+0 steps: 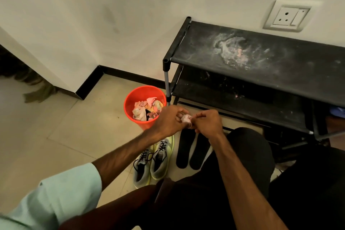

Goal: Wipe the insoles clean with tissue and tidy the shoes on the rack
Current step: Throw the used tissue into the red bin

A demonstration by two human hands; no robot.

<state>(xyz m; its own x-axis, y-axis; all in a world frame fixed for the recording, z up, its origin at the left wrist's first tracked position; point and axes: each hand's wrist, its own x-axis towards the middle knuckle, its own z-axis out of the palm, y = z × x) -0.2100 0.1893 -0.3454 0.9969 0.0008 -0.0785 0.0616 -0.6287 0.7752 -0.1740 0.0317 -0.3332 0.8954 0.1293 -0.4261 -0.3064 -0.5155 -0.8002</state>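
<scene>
Both hands meet just above the floor, in front of the black fabric-shelved shoe rack [261, 58]. The left hand [169, 120] and the right hand [207, 120] pinch a small crumpled wad of pale pink-white tissue [186, 118] between their fingertips, each clenched on one side of it.

The step in hand looks like balling up or refolding the tissue, though whether it is a spent piece or one being readied is not clear. To do it well, I would fold the soiled face inward so a clean patch faces out, keep the wad compact so it does not shred, and hold it over the insoles rather than over the shoes.

The two flat black foam insoles [192, 150] lie side by side on the beige tiled floor [74, 136], just below the hands and near the rack's lower shelf. To their left stands the pair of grey and lime-yellow laced sneakers [152, 162], toes pointing far, not yet on the rack.

The round orange plastic bucket [130, 102] sits on the floor left of the rack's near leg. It holds a heap of crumpled pinkish and yellowish tissues [144, 110], filling it partway, with room for more.
</scene>
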